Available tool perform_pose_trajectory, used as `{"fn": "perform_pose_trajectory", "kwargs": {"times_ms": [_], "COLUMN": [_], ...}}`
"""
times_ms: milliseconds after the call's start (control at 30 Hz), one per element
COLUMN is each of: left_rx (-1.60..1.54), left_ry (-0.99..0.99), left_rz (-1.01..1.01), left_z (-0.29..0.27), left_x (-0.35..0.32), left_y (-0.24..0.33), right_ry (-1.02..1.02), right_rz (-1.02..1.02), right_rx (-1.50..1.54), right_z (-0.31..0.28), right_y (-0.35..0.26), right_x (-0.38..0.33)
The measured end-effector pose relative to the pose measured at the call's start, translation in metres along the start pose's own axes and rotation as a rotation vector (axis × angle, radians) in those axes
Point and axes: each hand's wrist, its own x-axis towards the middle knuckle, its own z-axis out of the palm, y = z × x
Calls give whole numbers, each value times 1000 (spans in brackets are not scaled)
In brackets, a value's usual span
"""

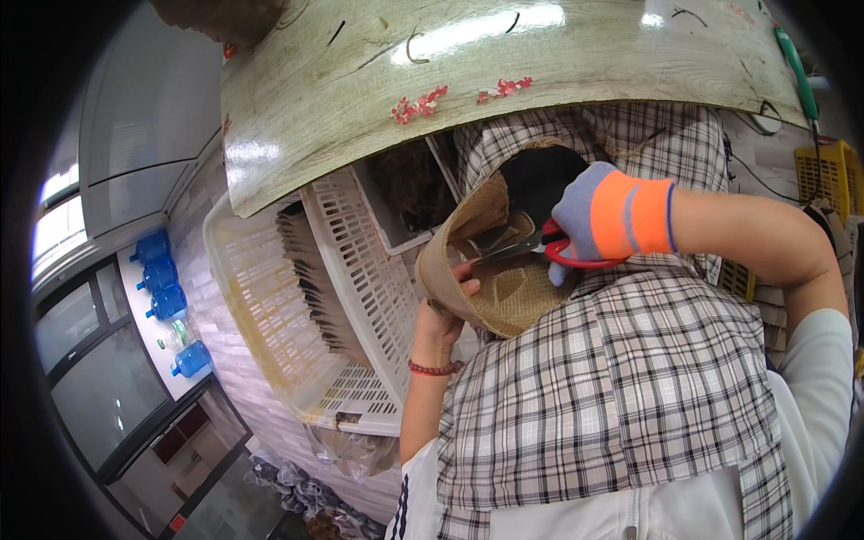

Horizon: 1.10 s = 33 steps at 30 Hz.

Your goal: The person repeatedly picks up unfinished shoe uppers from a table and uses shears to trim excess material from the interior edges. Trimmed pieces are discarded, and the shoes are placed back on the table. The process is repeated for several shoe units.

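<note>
A tan woven piece, curved round like a bag or hat with a dark patch inside, rests over my lap on a checked apron. My left hand, bare below a red bead bracelet, grips its left edge, with fingertips showing on the inner side. In an orange and grey-blue glove, my right hand holds red-handled scissors. Their blades point left into the hollow of the piece, near my left fingertips. Whether the blades touch the material I cannot tell.
Ahead stands a glossy table with red printed flowers and dark scraps. Left of my lap are a white plastic basket holding a stack of brownish pieces and a grey bin. A yellow crate and a green-handled tool are at right.
</note>
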Motion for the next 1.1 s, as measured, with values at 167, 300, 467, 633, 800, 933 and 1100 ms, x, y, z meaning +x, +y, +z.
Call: {"fn": "perform_pose_trajectory", "kwargs": {"times_ms": [167,300,467,633,800,933,1100], "left_rx": [28,-22,-195,-112,-142,-179,-240], "left_ry": [-142,-116,-154,-180,-195,-168,-118], "left_rz": [485,557,464,445,455,440,446], "left_z": [-4,7,-24,-18,-20,-14,-6], "left_x": [26,42,61,63,62,61,56], "left_y": [6,21,19,28,26,29,29], "right_ry": [-199,-461,-549,-516,-482,-463,-283], "right_rz": [-17,-141,-155,-130,-61,-108,-14], "right_rx": [308,566,550,546,518,508,604], "right_z": [4,-3,-21,-34,-39,-38,-15], "right_y": [47,65,42,32,27,33,26], "right_x": [12,32,51,49,49,51,36]}}
